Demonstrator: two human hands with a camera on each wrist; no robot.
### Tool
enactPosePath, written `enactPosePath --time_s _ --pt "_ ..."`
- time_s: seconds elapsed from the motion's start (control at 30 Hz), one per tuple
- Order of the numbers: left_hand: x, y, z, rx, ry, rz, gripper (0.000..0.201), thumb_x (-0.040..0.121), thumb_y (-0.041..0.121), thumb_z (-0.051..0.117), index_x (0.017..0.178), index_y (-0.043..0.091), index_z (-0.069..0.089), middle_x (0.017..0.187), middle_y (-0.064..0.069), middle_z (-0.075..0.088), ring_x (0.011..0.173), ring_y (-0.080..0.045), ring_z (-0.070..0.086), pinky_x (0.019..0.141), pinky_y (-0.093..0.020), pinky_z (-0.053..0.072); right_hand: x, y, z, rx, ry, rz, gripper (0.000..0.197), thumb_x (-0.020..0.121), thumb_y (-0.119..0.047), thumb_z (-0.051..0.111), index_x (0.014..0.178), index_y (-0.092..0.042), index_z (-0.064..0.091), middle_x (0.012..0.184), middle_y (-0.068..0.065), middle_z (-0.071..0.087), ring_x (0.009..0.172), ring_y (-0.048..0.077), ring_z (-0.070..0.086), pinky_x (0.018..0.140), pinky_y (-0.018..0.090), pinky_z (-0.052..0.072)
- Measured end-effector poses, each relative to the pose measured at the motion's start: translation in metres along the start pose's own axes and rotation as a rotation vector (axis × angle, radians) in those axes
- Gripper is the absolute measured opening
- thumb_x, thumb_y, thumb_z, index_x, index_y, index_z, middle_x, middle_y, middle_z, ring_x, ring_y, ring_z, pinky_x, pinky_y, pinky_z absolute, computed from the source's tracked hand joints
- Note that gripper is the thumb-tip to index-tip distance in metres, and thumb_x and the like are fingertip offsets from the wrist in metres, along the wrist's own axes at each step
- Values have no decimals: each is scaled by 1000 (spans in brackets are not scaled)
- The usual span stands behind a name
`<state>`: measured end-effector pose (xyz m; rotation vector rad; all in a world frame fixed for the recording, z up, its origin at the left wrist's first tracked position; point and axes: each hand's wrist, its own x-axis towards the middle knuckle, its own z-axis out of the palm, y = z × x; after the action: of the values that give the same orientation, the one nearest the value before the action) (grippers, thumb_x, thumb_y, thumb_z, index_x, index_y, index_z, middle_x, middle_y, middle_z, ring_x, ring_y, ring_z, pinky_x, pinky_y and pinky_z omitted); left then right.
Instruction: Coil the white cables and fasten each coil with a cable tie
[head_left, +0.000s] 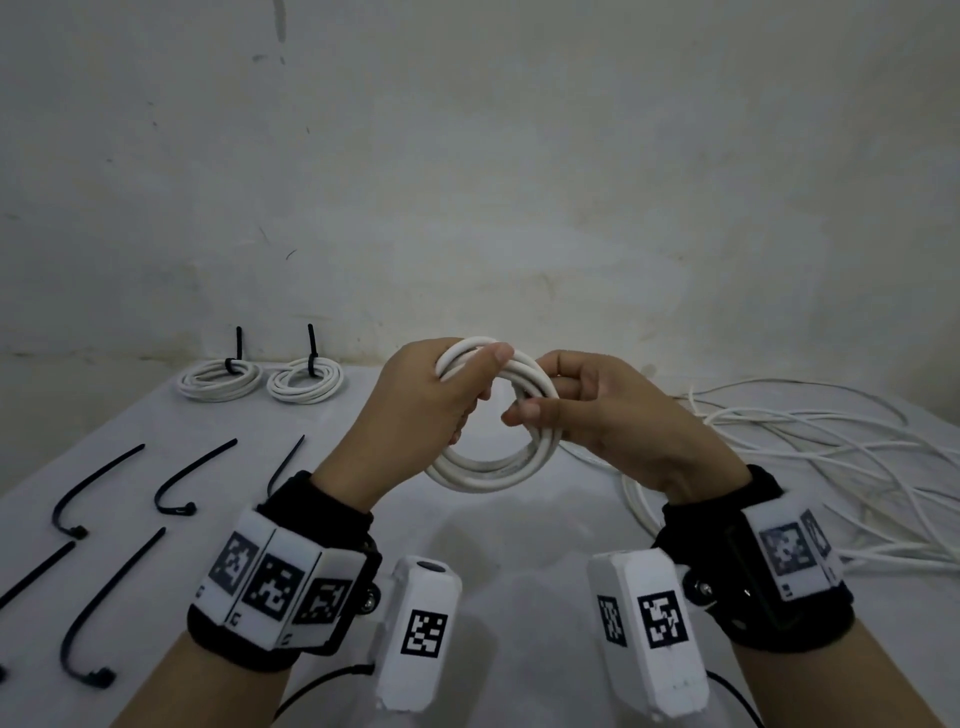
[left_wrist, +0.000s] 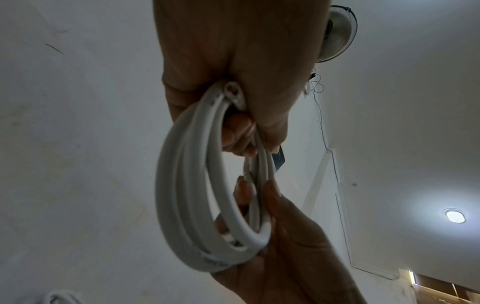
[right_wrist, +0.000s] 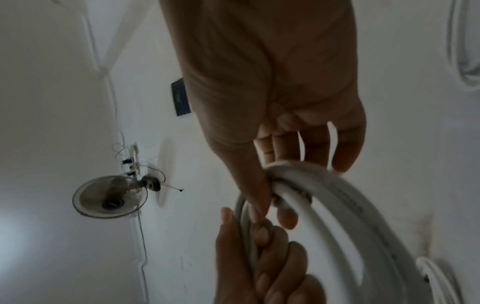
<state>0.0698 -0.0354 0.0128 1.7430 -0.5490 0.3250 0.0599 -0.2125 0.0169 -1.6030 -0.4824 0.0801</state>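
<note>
A white cable coil (head_left: 485, 470) of several loops hangs in the air above the table's middle. My left hand (head_left: 441, 395) grips its upper left part, thumb over the top of the loops. My right hand (head_left: 582, 410) holds the right side, thumb and fingers pinching the strands. In the left wrist view the coil (left_wrist: 187, 185) runs from my left hand (left_wrist: 239, 133) down to my right hand (left_wrist: 272, 236), and a cut cable end (left_wrist: 233, 94) shows at the palm. In the right wrist view my right hand's fingers (right_wrist: 285, 156) curl round the coil (right_wrist: 350, 216), beside the left hand (right_wrist: 259, 267).
Two tied coils (head_left: 218, 379) (head_left: 305, 382), each with a black tie, lie at the table's (head_left: 519, 545) back left. Several loose black cable ties (head_left: 182, 483) lie along the left side. A tangle of loose white cables (head_left: 779, 447) spreads over the right side.
</note>
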Motion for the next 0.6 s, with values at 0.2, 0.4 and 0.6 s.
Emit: enactPosePath --time_s 0.2,0.4,0.6 --pt "1 -2 0 12 3 -8 38 92 29 56 61 8 54 42 7 40 38 -12 35 43 -23 34 -3 -3 -2 -86 -18 -19 22 71 -7 75 88 -11 63 81 13 66 80 23 62 71 27 52" --pt "-1 -3 6 -36 -21 -33 37 92 29 55 62 8 53 44 4 38 39 -12 33 42 -22 34 -3 -3 -7 -261 23 -48 19 78 2 71 92 -9 64 81 19 70 75 25 66 80 37 54" --pt "-2 1 5 -117 8 -60 38 94 30 52 63 8 50 43 6 35 40 -13 32 43 -24 35 4 4 3 -46 138 -77 19 76 5 70 90 -7 67 69 8 69 66 18 63 63 22 50"
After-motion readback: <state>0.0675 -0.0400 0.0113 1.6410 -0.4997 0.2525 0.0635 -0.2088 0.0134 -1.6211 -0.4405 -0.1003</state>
